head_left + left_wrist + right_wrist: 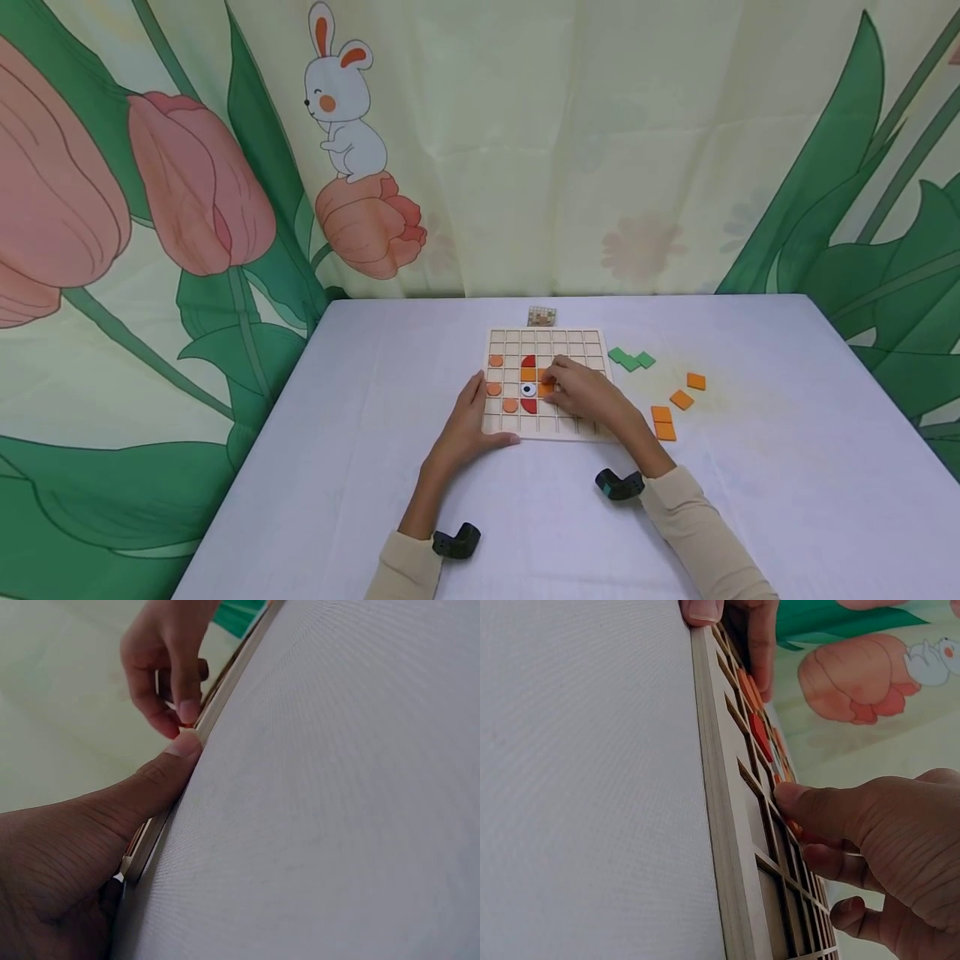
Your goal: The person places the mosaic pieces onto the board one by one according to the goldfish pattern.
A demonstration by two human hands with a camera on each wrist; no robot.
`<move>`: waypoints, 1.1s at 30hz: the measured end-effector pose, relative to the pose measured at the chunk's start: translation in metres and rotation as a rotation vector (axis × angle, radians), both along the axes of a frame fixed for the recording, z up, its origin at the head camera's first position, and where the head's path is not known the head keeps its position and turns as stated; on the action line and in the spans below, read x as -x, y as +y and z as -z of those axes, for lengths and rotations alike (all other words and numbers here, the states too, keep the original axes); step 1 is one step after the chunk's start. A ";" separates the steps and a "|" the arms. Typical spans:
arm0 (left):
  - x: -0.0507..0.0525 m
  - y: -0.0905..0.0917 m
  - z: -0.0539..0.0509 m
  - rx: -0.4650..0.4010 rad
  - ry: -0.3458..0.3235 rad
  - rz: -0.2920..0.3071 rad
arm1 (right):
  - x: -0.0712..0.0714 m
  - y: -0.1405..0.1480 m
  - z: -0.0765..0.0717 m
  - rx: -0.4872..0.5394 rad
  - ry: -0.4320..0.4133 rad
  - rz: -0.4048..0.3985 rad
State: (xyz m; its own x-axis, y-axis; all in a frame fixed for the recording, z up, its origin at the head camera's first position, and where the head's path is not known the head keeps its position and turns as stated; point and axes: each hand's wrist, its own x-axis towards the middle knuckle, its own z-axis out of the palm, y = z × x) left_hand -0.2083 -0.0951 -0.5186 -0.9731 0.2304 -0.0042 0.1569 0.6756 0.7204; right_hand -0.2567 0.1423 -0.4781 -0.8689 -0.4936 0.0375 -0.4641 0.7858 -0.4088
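A square wooden grid board (573,350) lies on the table. My left hand (465,425) rests at its near left corner, straight fingers along the left side and thumb on the front edge. My right hand (588,393) is over the board's middle, its thumb and forefinger pinching an orange square tile (545,390) at a cell; the fingers partly hide it. Beside that tile lies a white eye piece (528,389). Red quarter-round pieces (528,406) sit above and below in that column, with another orange square (528,375). Several orange discs (510,406) occupy cells at the left.
Green tiles (632,361) lie right of the board. Several loose orange tiles (681,400) are scattered farther right. A small patterned card (542,316) stands behind the board. Behind the white-covered table (315,467) hangs a printed curtain (525,167).
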 end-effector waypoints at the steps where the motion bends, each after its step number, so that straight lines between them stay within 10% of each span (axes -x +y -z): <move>1: 0.000 0.000 0.000 0.002 0.001 0.000 | 0.000 0.000 0.000 0.000 0.004 0.002; 17: 0.000 0.000 0.001 -0.007 0.019 0.002 | 0.001 0.052 -0.012 0.037 0.032 0.161; 33: -0.001 0.000 0.000 -0.012 0.020 0.000 | -0.005 0.138 -0.019 0.103 -0.129 0.362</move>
